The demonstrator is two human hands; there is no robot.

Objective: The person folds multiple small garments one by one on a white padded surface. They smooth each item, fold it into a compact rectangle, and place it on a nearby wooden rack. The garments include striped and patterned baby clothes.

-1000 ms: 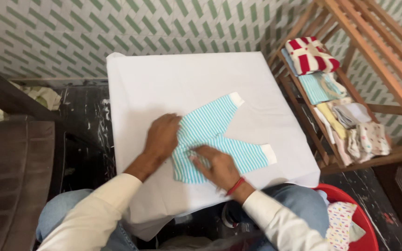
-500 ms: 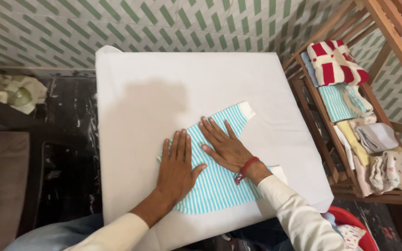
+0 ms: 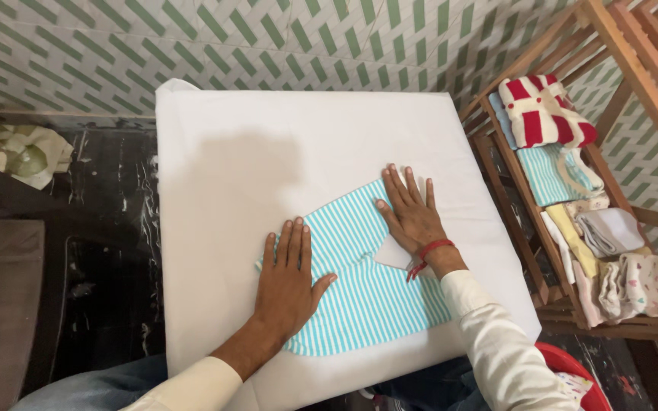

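Both hands, left hand [image 3: 287,278] and right hand [image 3: 411,211], lie open and flat on the striped garment [image 3: 367,289] atop a white-covered table [image 3: 268,152]; a wooden rack [image 3: 626,91] stands right of them.

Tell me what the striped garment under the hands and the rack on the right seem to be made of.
Striped garment: soft knit fabric, probably cotton, matte; it lies flat and limp under the hands. Rack: bare light wood, slatted, with visible grain and little sheen.
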